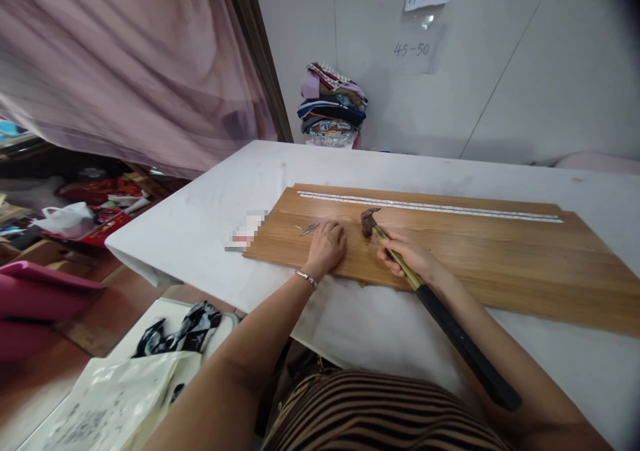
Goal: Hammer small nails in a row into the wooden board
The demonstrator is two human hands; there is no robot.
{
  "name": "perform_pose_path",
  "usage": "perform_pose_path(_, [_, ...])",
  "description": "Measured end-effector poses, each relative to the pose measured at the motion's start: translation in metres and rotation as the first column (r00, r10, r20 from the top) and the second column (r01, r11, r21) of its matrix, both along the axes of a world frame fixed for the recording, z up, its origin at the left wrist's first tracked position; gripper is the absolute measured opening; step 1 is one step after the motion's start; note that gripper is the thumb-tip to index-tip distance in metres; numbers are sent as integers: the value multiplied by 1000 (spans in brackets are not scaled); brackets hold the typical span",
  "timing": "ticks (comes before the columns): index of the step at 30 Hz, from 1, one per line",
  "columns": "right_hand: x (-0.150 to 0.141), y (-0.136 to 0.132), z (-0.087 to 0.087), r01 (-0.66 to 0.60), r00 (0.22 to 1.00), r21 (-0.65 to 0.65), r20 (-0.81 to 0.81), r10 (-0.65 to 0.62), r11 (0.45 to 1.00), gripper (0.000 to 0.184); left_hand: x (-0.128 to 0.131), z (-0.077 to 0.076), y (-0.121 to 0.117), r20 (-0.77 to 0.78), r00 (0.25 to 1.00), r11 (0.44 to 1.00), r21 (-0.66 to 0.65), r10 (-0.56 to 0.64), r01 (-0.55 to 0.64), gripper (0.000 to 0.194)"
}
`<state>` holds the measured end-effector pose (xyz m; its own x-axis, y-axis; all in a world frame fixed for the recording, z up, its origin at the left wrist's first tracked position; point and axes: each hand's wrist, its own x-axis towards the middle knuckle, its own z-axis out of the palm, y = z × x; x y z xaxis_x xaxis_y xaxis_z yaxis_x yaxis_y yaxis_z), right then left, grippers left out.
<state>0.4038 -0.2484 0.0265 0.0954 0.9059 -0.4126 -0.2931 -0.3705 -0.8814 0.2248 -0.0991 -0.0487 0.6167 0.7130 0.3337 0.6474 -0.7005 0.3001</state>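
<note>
My right hand (404, 254) is wrapped round the handle of a claw hammer (440, 311), close below its rusty head. The handle is yellowish near the head and black toward its end, which points back toward my body. Beneath the head lies a wooden board (480, 257). My left hand (327, 244) rests on the board left of the hammer, its fingers curled together; whatever they hold is hidden. Just left of those fingers is a small group of nails (309, 229). Two thin white measuring strips (430, 207) run along the board's far side.
A white-covered table (200, 217) carries the board. A pixelated packet (247, 231) lies by its left end. Folded cloths (333, 107) are stacked against the wall. A pink curtain (150, 57) hangs at left. Near me, a white surface holds a plastic bag (115, 397) and patterned cloth (193, 327).
</note>
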Motion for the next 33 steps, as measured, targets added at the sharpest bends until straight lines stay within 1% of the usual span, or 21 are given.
perform_pose_path(5, [1,0,-1,3,1000,-4,-5,-3,1000,38,0,-1,0,14,1000,1000,2,3,-3,22])
perform_pose_path(11, [0,0,0,3,1000,-12,-8,-3,1000,42,0,-1,0,12,1000,1000,5,-8,8,21])
perform_pose_path(17, [0,0,-1,8,1000,-3,2,-8,1000,37,1,-2,0,4,1000,1000,1,5,-5,24])
perform_pose_path(26, [0,1,-1,6,1000,0,6,-6,1000,45,0,-2,1,17,1000,1000,1,-4,4,23])
perform_pose_path(33, [0,0,0,18,1000,-16,7,-17,1000,43,1,0,0,10,1000,1000,-3,5,-5,22])
